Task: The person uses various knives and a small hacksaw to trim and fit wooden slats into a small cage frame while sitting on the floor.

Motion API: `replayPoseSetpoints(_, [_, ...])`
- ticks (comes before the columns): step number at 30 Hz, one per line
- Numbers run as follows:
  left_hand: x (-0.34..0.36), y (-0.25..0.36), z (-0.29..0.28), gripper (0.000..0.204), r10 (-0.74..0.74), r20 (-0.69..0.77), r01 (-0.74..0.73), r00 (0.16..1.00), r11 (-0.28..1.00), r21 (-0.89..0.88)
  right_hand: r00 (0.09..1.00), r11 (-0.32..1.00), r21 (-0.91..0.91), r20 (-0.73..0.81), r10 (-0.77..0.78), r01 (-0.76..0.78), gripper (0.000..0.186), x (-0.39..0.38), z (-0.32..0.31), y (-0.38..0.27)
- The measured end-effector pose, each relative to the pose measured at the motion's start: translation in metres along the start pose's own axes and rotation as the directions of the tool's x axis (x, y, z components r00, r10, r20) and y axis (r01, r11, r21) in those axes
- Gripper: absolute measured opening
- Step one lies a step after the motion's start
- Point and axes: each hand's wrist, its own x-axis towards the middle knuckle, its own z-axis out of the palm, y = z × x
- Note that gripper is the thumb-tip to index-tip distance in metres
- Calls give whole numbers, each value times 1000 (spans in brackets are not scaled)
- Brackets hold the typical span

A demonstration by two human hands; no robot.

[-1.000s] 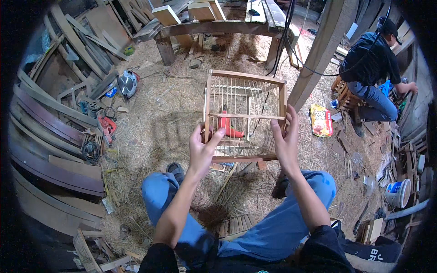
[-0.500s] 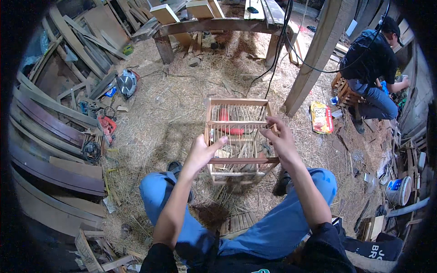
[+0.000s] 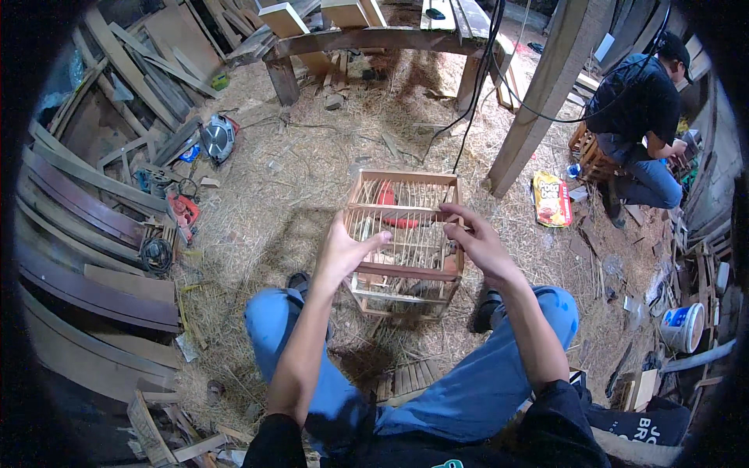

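Note:
A small wooden cage (image 3: 406, 271) with thin upright bars is held in front of me, between my knees. My left hand (image 3: 341, 253) grips its left side, with the thumb lying across the bars. At the right side, my right hand (image 3: 488, 249) has its fingers bent onto the upper crossbar and the bars beside it. Whether a single bar is pinched between those fingers cannot be seen. Through the bars shows a red curved thing (image 3: 387, 195); I cannot tell whether it lies inside or behind the cage.
Straw-like litter covers the floor (image 3: 257, 203). At left are a circular saw (image 3: 218, 140), a red power tool (image 3: 183, 212) and stacked boards (image 3: 94, 288). A wooden post (image 3: 538, 101) and hanging cables stand ahead right. A co-worker (image 3: 636, 117) sits beyond a yellow-red packet (image 3: 551, 200).
The cage has tilted and shifted slightly left. My right hand's fingertips have moved left along the crossbar, and my left hand has shifted a little. The co-worker's hands have drawn inward.

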Motion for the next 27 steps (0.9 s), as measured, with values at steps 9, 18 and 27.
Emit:
replayPoseSetpoints(9, [-1, -13, 9, 62, 34, -11, -31, 999, 981, 190, 996, 994, -73, -28, 81, -83, 52, -4, -1, -3])
replayPoseSetpoints(18, [-5, 18, 4, 85, -233, -4, 231, 972, 966, -112, 932, 915, -319, -183, -313, 245, 57, -1, -13, 7])
replayPoseSetpoints(27, [-1, 20, 12, 72, -46, -355, -19, 934, 984, -177, 834, 798, -449, -180, -521, 402, 57, -7, 5, -5])
